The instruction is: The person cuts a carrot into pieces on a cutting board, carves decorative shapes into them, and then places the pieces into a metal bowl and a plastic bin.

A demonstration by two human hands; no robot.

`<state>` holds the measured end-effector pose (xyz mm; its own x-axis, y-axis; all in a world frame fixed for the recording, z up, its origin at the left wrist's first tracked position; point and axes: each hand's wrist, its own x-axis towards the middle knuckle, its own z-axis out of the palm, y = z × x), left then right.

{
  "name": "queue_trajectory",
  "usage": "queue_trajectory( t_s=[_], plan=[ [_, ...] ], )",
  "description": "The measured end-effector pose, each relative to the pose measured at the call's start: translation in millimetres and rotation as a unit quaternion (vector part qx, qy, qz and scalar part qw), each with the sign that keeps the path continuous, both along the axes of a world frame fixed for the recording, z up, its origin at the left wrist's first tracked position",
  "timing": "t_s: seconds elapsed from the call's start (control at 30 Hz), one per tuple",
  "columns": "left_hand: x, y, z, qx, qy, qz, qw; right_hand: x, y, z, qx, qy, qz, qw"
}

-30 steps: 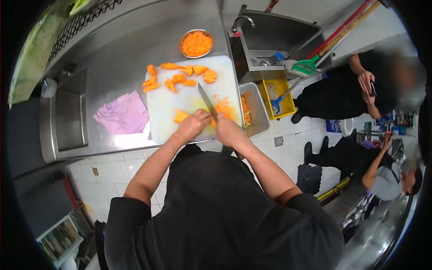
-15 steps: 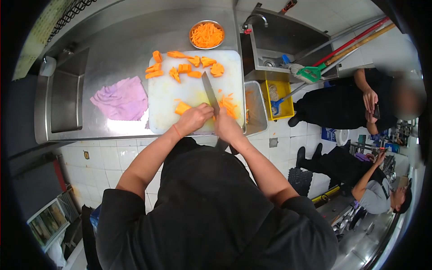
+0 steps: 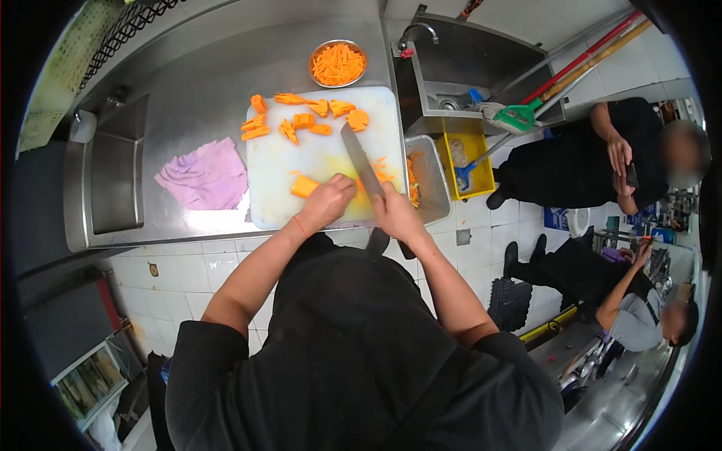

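Observation:
My right hand (image 3: 398,215) is wrapped around the grip of a long kitchen knife (image 3: 362,158), its blade slanting across the white cutting board (image 3: 271,161) with the tip pointing away from me. My left hand (image 3: 331,201) is closed on the board left of the blade, fingers curled over a carrot piece that they mostly hide. Beside its knuckles lies a peeled carrot chunk (image 3: 304,186). Cut carrot strips (image 3: 383,170) lie right of the blade, partly covered by it. Several carrot chunks (image 3: 304,121) are spread along the board's far side.
Behind the board stands a metal bowl (image 3: 338,63) of carrot strips. A pink cloth (image 3: 203,174) lies left. Right of the counter are a bin (image 3: 431,180) with scraps, a yellow bucket (image 3: 486,180) and a sink (image 3: 481,75). Two people stand farther right.
My right hand and the knife have moved right, widening the gap to my left hand; the blade now covers more of the strips. The whole view has shifted slightly.

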<state>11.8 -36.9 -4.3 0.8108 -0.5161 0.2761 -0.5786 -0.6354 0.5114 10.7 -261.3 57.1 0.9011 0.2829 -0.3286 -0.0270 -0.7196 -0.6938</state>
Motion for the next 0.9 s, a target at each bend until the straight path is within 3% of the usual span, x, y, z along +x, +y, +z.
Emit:
queue_trajectory(
  t_s=[0.17,0.23,0.27,0.3,0.33,0.37,0.43,0.47,0.53,0.67,0.73,0.87,0.9],
  plan=[
    [1,-31,-5,-0.092,0.017,0.092,0.991,6,-26,19,0.096,-0.016,-0.073,0.993],
    [1,-36,1,-0.201,0.100,0.222,0.949,8,-33,8,0.143,-0.014,-0.092,0.985],
    [1,-40,4,-0.199,0.097,0.221,0.950,9,-37,3,0.188,-0.010,-0.111,0.976],
    [2,-44,7,-0.343,0.200,0.263,0.879,11,-37,11,0.191,-0.013,-0.111,0.975],
    [5,-47,15,-0.473,0.294,0.296,0.776,14,-36,25,0.229,0.072,-0.117,0.964],
    [9,-48,23,-0.471,0.288,0.296,0.780,17,-33,33,0.265,0.157,-0.118,0.944],
    [18,-48,57,-0.681,0.500,0.155,0.513,23,-24,26,0.291,0.173,-0.112,0.934],
    [22,-48,56,-0.680,0.492,0.158,0.520,26,-20,21,0.309,0.192,-0.110,0.925],
    [29,-50,44,-0.702,0.535,0.082,0.463,33,-17,8,0.293,0.157,-0.100,0.938],
    [26,-49,30,-0.696,0.503,0.137,0.494,49,-27,-6,0.258,0.130,-0.090,0.953],
    [23,-47,14,-0.626,0.463,0.209,0.591,55,-33,-12,0.255,0.125,-0.066,0.956],
    [14,-46,3,-0.606,0.408,0.306,0.610,61,-51,-18,0.225,0.067,-0.064,0.970],
    [12,-49,14,-0.472,0.385,0.334,0.719,59,-60,-21,0.222,0.051,-0.072,0.971]
  ],
)
